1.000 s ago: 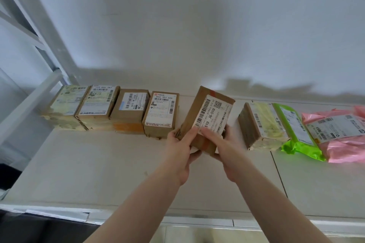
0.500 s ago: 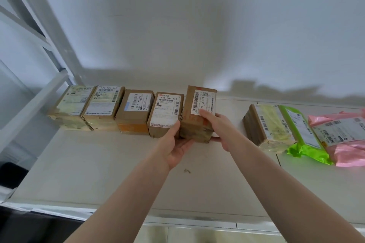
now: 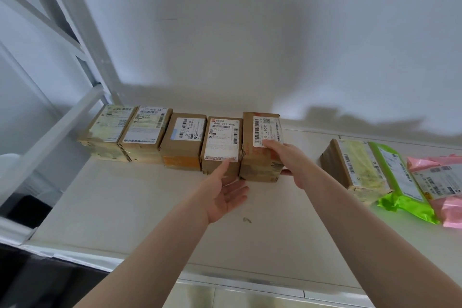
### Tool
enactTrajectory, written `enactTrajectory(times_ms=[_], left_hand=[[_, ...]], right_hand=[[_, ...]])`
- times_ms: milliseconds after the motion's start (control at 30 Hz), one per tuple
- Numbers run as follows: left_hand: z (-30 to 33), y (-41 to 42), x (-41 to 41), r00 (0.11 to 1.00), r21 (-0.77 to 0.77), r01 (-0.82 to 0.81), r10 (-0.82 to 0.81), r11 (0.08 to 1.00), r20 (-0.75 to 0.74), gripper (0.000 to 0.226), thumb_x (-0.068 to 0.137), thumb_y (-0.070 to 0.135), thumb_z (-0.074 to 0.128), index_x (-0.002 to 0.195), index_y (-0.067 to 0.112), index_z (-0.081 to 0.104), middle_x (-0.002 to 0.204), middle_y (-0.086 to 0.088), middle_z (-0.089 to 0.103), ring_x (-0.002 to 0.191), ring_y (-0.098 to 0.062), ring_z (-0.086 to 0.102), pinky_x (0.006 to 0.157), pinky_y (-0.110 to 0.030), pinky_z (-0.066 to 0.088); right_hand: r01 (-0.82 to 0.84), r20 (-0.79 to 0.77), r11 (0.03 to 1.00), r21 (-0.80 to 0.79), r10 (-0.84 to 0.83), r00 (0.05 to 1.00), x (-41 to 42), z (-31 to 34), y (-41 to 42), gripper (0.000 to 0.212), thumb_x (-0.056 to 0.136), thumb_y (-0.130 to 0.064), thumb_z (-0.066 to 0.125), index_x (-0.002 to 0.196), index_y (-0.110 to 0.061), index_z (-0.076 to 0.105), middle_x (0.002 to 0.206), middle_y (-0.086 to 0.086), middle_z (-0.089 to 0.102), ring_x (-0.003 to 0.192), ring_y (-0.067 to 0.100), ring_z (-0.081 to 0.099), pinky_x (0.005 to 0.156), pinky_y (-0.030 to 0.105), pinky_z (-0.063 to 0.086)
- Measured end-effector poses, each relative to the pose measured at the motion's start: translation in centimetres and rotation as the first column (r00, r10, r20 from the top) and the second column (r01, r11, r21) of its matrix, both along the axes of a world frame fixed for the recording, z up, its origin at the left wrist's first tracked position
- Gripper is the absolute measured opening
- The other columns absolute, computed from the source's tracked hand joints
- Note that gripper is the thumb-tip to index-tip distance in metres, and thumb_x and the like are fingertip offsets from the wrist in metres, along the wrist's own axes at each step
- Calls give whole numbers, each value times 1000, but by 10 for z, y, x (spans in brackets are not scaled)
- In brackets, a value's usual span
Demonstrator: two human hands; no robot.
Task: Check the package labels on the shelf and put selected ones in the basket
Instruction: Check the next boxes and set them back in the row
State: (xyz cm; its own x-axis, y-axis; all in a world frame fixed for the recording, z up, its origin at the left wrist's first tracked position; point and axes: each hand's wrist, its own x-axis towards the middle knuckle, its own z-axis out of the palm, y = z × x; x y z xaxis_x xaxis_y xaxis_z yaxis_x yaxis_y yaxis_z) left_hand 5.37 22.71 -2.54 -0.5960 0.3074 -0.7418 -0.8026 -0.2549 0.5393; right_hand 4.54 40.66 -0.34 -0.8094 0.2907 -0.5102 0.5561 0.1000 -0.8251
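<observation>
Only 1 view is given, taken from a camera worn on the head. It is aimed forward and down at a white shelf [image 3: 125, 207], with the wall behind filling the upper half toward 12 o'clock. The shelf is seen from close range, at arm's length. A row of boxes [image 3: 182, 142] is framed near the centre, the shelf frame [image 3: 75, 40] at 10 o'clock.

Soft, even daylight fills the scene, brightest on the wall [image 3: 325, 32] toward 1 o'clock. A broad grey shadow pools on the wall at 12 o'clock, above the row of boxes, and a darker jagged one lies at 3 o'clock. Wide-angle distortion bends the shelf frame [image 3: 62, 20] at 10 o'clock. Label print is slightly soft; the edges blur.
</observation>
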Motion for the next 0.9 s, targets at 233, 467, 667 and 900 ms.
enactTrajectory(times_ms=[233,467,667,900], left_hand=[[38,-71,-13,886,-138,-255,174,957,-430,26,95,33,57,98,9,66,87,-4,70,82,-18,65,84,-35,53],[11,-170,-128,747,-850,-482,-408,212,-526,62,90,62,44,140,25,46,148,-12,40,139,-34,33,114,-52,25],[-6,-168,-145,787,-968,-249,-590,-36,-180,70,93,65,22,154,33,14,163,-16,-4,148,-39,-9,115,-57,-11],[-9,-147,-138,791,-981,-176,-604,-79,-93,68,94,62,20,155,33,7,162,-15,-10,148,-39,-12,116,-57,-11]], right_hand=[[85,-92,995,-46,-89,992,-9,-3,-4,52,90,-31,68,135,-17,47,113,0,65,101,17,62,94,38,49],[91,-107,996,-1,-91,990,-14,-11,-6,63,83,-34,75,137,-15,49,120,5,65,105,22,64,88,38,52],[124,-98,992,-26,-126,987,-10,-5,-12,57,84,-31,74,133,-16,49,113,4,66,95,17,64,70,30,50],[157,-71,987,-29,-159,985,5,-2,4,52,85,-26,74,131,-17,51,111,3,66,92,16,62,66,29,47]])
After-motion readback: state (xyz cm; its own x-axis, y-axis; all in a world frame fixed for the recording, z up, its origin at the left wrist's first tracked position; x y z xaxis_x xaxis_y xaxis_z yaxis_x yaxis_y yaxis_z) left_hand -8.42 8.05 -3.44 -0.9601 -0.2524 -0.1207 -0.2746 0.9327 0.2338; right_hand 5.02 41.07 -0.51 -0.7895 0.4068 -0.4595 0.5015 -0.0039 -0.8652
